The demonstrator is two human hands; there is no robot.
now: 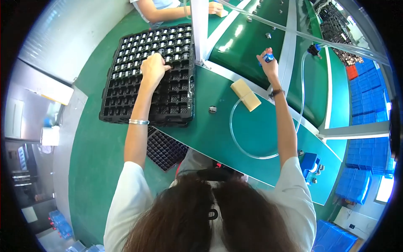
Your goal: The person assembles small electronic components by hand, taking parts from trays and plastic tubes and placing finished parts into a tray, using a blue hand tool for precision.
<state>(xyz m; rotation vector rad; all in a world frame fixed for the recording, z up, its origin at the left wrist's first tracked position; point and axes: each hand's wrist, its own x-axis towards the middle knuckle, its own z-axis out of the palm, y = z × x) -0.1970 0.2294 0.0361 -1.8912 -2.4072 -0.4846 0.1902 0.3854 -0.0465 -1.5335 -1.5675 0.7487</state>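
Factory assembly line, green conveyor belt (247, 42), black compartment tray (126, 90) of small parts, stacked blue crates (367, 122)

Between the two hands, the left hand (153, 69) on the black tray (126, 101) and the right hand (268, 63) raised over the green belt (247, 38), a white upright post (200, 29) stands in the way, just right of the tray's edge. Nearer the person than the right hand, a yellow sponge block (246, 95) lies on the bench (201, 130), with a clear hose (235, 134) looping round open green surface and a small metal part (213, 109) beside it. Beyond the left hand, another person's arm (168, 14) reaches across. Left of the tray the bench is bare.
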